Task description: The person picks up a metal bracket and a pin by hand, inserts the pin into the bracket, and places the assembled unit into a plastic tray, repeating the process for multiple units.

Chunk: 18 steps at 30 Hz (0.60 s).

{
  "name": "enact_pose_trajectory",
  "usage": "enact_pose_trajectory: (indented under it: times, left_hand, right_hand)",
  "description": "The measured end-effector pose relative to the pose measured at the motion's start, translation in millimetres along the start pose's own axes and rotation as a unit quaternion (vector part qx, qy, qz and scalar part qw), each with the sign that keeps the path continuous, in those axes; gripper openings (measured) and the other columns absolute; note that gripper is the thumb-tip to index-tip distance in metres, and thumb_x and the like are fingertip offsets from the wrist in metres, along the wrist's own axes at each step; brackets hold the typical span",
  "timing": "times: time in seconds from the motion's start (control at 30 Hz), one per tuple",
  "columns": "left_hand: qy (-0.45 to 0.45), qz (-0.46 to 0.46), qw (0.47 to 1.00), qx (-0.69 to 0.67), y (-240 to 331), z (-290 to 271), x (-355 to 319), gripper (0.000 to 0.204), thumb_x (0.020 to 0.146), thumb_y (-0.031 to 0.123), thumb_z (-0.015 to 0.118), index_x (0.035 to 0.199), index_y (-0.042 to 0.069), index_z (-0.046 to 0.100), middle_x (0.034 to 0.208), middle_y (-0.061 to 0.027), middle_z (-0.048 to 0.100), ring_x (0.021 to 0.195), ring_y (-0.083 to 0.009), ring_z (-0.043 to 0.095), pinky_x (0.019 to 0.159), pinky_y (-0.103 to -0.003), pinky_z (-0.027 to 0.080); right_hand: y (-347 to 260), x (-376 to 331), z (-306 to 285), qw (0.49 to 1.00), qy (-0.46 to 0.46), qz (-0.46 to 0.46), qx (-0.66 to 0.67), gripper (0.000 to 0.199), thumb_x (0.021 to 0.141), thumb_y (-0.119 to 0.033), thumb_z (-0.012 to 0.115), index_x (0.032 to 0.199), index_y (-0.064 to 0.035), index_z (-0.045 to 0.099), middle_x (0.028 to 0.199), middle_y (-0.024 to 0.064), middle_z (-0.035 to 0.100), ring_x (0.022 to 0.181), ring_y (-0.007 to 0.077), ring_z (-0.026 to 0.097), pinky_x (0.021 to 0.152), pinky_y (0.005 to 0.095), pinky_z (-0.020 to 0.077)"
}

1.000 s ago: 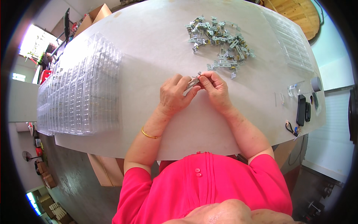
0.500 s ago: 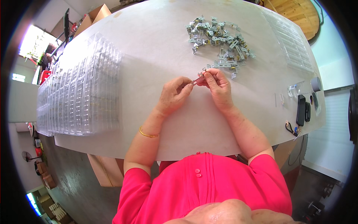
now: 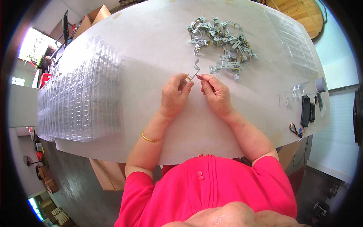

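— Starting at the fingers: placed how?
— On one side, left fingers [image 3: 186, 90] pinching a slim, silvery, bent metal bracket [image 3: 196, 68], with a small brass-coloured metal piece [image 3: 188, 77] close to the same grip. Opposite, right fingers [image 3: 209, 80] curled, with tips drawn close together, right by the bracket's edge. Cannot tell whether pinching something small there or only touching.
— And the bracket, where?
— Up between both hands, above the smooth, pale grey table [image 3: 147, 113], with bent end pointing away from the body.
— Which step, then?
— Judging by the pose, close handling of one bracket: left for holding, probably right for adjusting or feeling.
— Calling for what next?
— A firm left pinch, plus a light, exact touch from the right, without twisting such thin metal.
— Farther out?
— Just beyond, a loose heap of silvery metal brackets [image 3: 227, 39] with brass-coloured bits. Leftward, a large stack of clear, moulded plastic trays [image 3: 81, 94]. Far right, a flat, clear plastic tray [image 3: 295, 43]; nearer, a round grey roll [image 3: 320, 85] and an oblong black case [image 3: 305, 111].
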<state>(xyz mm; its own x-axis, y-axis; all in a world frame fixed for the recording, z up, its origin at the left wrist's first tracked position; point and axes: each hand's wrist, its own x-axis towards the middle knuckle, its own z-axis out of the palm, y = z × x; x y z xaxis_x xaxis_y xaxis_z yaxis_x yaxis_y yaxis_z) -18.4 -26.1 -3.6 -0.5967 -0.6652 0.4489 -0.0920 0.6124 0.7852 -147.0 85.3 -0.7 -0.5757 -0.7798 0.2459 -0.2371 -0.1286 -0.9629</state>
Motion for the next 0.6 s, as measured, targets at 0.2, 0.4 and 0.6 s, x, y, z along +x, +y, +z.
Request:
enact_pose_trajectory:
  times: [0.2, 0.4, 0.6]
  left_hand:
    - [-0.003, 0.08, 0.995, 0.063, 1, 4, -1, 0.029, 0.086, 0.011, 0.075, 0.11, 0.003, 0.061, 0.084, -0.0064, 0.064, 0.066, -0.016, 0.06, 0.061, -0.03, 0.051]
    - [-0.019, 0.084, 0.993, 0.085, 3, 6, 0, 0.029, 0.083, 0.008, 0.075, 0.107, 0.002, 0.06, 0.084, -0.0094, 0.063, 0.072, -0.0253, 0.061, 0.064, -0.037, 0.05]
    - [-0.019, 0.112, 0.987, 0.112, 4, 6, -1, 0.03, 0.084, 0.007, 0.073, 0.109, 0.001, 0.059, 0.084, -0.0106, 0.063, 0.073, -0.0278, 0.06, 0.065, -0.038, 0.049]
  right_hand:
    - [5, -1, 0, 0.999, 0.026, 0.025, 0.009, 0.009, 0.097, -0.009, 0.062, 0.103, -0.0022, 0.065, 0.082, 0.0018, 0.067, 0.071, 0.0077, 0.059, 0.062, 0.024, 0.0488]
    - [11, -1, -1, 0.993, 0.015, -0.061, -0.099, 0.004, 0.094, -0.008, 0.064, 0.096, -0.0051, 0.062, 0.077, 0.0064, 0.066, 0.066, 0.0154, 0.06, 0.059, 0.0294, 0.047]
    - [6, -1, -1, 0.997, 0.031, -0.011, -0.064, 0.004, 0.092, -0.008, 0.065, 0.094, -0.0063, 0.063, 0.077, 0.0095, 0.066, 0.064, 0.0229, 0.06, 0.059, 0.0332, 0.0476]
